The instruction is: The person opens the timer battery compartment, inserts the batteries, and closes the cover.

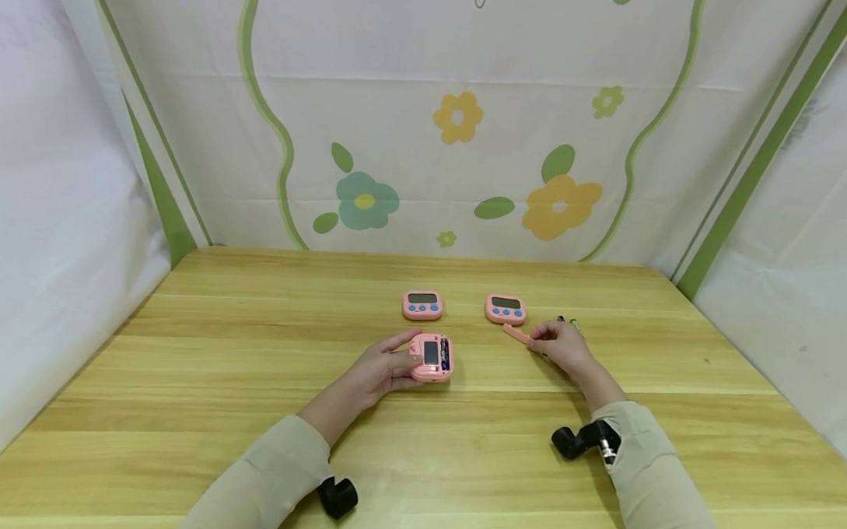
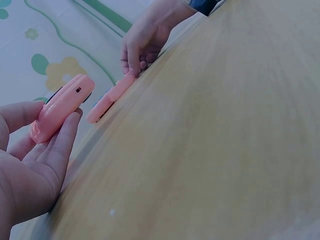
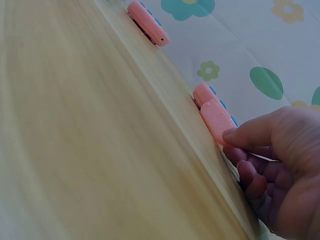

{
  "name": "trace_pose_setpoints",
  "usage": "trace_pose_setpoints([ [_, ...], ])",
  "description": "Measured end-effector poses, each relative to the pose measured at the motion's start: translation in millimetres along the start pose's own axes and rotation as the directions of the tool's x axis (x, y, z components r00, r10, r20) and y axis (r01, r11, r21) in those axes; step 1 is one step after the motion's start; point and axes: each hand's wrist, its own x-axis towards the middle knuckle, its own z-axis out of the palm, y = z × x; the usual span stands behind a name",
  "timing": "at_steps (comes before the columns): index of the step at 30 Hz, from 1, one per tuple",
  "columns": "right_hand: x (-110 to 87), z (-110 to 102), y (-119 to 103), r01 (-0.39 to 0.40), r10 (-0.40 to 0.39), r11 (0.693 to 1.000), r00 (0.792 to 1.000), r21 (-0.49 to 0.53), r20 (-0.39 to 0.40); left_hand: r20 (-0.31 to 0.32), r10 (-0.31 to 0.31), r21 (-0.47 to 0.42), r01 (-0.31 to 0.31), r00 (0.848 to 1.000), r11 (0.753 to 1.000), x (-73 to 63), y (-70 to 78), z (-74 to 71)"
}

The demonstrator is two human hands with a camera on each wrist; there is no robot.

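My left hand (image 1: 383, 369) grips a pink timer (image 1: 434, 374), thumb on one face and fingers behind, holding it above the wooden surface (image 1: 430, 459), nearer its far edge than the cropped near one. My right hand (image 1: 565, 347), closer to the surface's right edge, pinches a thin pink piece (image 1: 518, 334) between thumb and finger, the other fingers curled. The gripped timer shows me an opened-up face: a grey square and a dark battery (image 1: 444, 355) in its slot. Beyond, toward the far edge, lie a left timer (image 1: 422, 304) and a right timer (image 1: 506, 309), both with blue buttons.
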Motion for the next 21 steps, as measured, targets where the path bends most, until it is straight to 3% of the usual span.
trace_pose_setpoints([
  [6,-1.0,-5,1,-0.060,0.055,0.992,0.997,0.110,0.055,-0.003,-0.001,0.000,0.001,1.000,1.000,0.8,-0.1,1.4],
  [10,-2.3,-5,-2,-0.101,0.075,0.963,0.991,0.249,0.112,-0.003,-0.003,0.000,0.003,1.000,1.000,1.1,0.0,2.5],
  [17,-5.6,-2,-15,-0.042,-0.039,0.924,0.978,0.380,0.204,-0.002,-0.007,0.015,0.007,1.000,1.000,1.6,0.7,2.7],
  [21,-6.8,3,-22,-0.052,-0.054,0.896,0.973,0.440,0.224,0.000,-0.006,0.025,0.006,1.000,1.000,1.4,0.8,1.3],
])
